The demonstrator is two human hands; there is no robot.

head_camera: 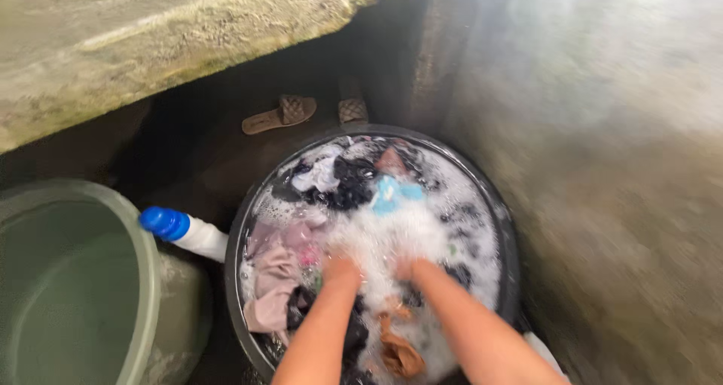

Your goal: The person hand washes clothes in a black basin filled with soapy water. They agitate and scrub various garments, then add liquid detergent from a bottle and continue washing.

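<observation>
Looking down from your head camera, you have both forearms reaching forward and down into a round black basin full of soapy water and wet clothes. Your left hand is sunk to about the wrist in white foam near the middle of the basin; your right hand sits just beside it, equally buried. The two wrists lie close together, the forearms spreading apart toward you. The suds cover your fingers on both sides, so you cannot tell how far they are curled or whether they have hold of any cloth.

The laundry lies all around your hands: a pinkish garment at the left rim, a light blue piece beyond your knuckles, dark cloth at the far side, and an orange-brown piece between your forearms.

Left of the basin a white bottle with a blue cap lies tilted against its rim, next to a pale green tub. A pair of woven sandals rests on the floor past the basin, under a concrete ledge.
</observation>
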